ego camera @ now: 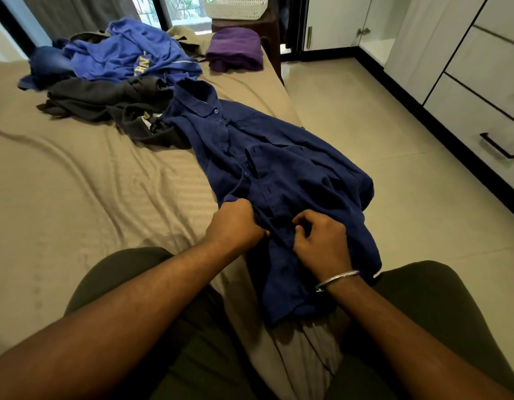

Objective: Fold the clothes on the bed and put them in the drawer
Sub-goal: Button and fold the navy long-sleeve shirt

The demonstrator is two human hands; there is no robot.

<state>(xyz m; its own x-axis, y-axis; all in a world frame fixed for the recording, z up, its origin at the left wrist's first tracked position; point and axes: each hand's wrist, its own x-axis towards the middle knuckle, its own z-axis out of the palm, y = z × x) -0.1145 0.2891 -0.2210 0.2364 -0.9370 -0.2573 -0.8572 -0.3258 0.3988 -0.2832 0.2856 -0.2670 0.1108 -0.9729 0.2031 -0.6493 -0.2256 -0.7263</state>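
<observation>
A navy button-up shirt point(279, 168) lies front-up along the right edge of the bed point(77, 183), collar at the far end, hem hanging over near my knees. My left hand point(235, 223) grips the left side of the button placket near the lower front. My right hand point(322, 241), a metal bangle on its wrist, pinches the opposite side of the placket just beside it. Farther up the bed lies a heap of unfolded clothes: a bright blue garment point(128, 53) and dark grey ones point(105, 102). A folded purple piece point(235, 50) sits at the bed's far right corner.
White drawers with black handles point(498, 145) line the wall on the right across a tiled floor point(380, 140). A white laundry basket point(235, 7) stands on a brown stool beyond the bed. My knees in dark green trousers are at the bottom.
</observation>
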